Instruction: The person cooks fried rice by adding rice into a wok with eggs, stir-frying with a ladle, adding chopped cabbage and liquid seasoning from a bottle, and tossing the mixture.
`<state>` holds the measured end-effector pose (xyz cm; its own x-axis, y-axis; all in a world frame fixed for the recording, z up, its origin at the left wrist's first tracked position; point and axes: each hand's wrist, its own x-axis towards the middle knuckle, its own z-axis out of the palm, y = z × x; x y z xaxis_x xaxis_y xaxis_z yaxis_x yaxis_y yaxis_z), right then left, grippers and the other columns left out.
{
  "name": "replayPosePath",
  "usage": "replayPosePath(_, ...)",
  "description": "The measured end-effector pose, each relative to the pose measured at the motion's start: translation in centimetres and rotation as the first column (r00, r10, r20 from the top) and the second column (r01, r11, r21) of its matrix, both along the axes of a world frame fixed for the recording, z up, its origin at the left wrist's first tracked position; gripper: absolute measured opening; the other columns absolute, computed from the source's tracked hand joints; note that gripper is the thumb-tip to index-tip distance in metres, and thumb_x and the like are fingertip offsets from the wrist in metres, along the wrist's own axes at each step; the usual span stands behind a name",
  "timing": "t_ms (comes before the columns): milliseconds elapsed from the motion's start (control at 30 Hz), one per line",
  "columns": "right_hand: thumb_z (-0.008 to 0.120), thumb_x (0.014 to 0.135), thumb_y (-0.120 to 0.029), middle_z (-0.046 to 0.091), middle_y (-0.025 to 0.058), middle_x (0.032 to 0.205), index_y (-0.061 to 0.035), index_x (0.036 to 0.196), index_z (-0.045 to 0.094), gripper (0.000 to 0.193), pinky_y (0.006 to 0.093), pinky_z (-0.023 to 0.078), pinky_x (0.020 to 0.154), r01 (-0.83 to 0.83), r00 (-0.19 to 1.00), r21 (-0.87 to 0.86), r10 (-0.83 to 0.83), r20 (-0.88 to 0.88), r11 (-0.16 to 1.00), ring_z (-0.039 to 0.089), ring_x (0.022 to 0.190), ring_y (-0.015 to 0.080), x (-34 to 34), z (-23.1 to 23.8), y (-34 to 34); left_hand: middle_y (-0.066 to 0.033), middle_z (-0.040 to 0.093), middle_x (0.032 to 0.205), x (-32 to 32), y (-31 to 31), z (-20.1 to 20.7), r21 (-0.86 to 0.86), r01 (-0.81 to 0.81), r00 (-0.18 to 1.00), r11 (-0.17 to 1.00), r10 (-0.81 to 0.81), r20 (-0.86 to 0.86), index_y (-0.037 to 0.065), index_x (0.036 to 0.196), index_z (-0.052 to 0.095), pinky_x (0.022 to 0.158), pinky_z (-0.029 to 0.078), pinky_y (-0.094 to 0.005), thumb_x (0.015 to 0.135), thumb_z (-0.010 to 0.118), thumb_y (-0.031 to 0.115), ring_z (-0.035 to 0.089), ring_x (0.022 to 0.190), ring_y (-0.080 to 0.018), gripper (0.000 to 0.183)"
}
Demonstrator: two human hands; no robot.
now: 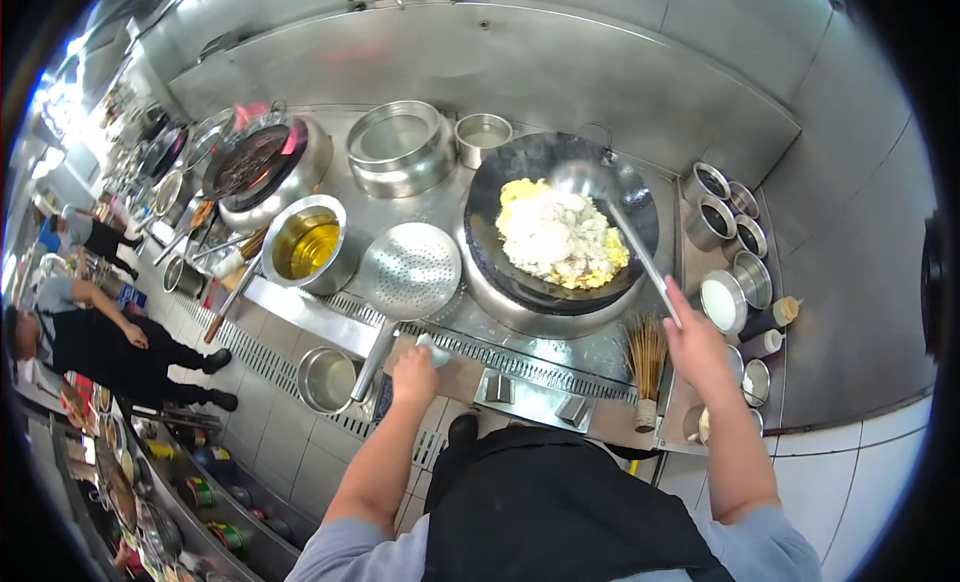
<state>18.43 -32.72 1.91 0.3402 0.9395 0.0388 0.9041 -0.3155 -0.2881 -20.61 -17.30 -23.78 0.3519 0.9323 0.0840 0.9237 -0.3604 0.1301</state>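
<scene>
A dark wok (640,222) sits on a round burner in front of me, holding a mound of white rice (555,232) with yellow scrambled egg (612,254) around its edges. My right hand (697,344) is closed around the handle of a long metal ladle (582,181), whose bowl rests at the far side of the rice. At the counter's front edge, my left hand (413,374) is closed on a white cloth (434,349) that is partly hidden by the fingers. Beside it lies the handle of a large perforated skimmer (410,270).
Left of the skimmer stands a metal pot of yellow oil (308,248). Seasoning containers (722,300) line the right side, near a bamboo brush (646,367). Behind are a wide steel pot (398,142) and a smaller pot (483,137). Another person (110,342) stands at left.
</scene>
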Motion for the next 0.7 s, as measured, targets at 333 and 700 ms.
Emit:
replayPosePath(333,0.051,0.095,-0.023,0.064,0.024,0.085,-0.0269,0.151,0.025,0.062,0.0504,0.048,0.069,0.042,0.998,-0.361,-0.025,0.05,0.931,0.063,0.076,0.0414,-2.2,-4.3,1.2,-0.0227,0.063,0.114,-0.7,4.4,7.7,-0.573,0.665,-0.268,0.48,0.869,0.416,-0.005,0.121,0.054,0.096,0.049,-0.0431,0.094,0.053,0.038,0.062,0.108,-0.0328,0.051)
replayPosePath(700,0.043,0.097,-0.022,0.066,0.02,0.081,-0.0258,0.15,0.023,0.057,0.0503,0.05,0.067,0.067,0.988,-0.317,-0.02,0.151,0.946,0.064,0.073,0.0398,-3.1,-6.4,7.7,-0.0113,0.061,0.096,10.3,3.1,7.4,-0.554,0.833,0.188,-0.013,0.947,0.26,0.006,0.117,0.052,0.085,0.051,-0.0508,0.093,0.051,0.055,0.062,0.086,-0.0287,0.054)
